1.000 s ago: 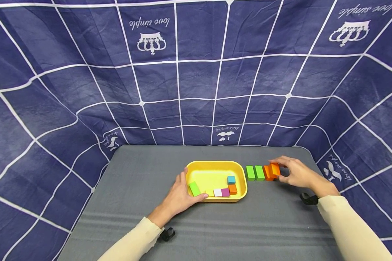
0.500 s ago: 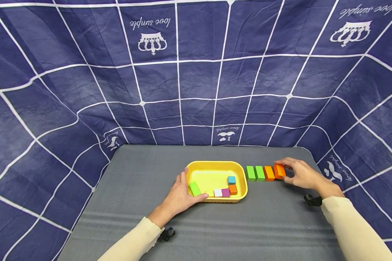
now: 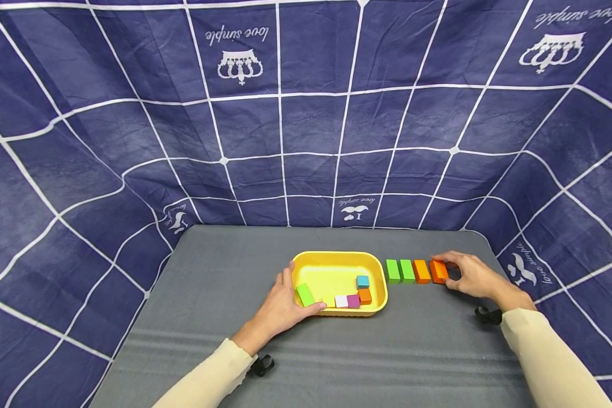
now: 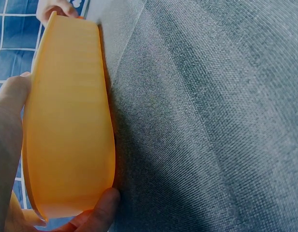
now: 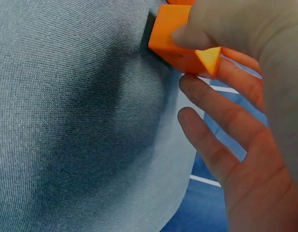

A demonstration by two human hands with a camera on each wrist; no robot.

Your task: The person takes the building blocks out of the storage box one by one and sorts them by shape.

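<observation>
R hand (image 3: pixel 470 276) pinching end orange block (image 3: pixel 438 272) btwn thumb & fingers, 3 other blocks (image 3: pixel 407 272) just left of fingertips, L hand (image 3: pixel 284 297) gripping tray (image 3: pixel 331 276); prob square it w/ row, then release straight up.

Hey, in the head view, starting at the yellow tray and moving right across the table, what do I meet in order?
Yellow tray, first green block, second green block, loose orange block, pinched orange block, right hand.
</observation>
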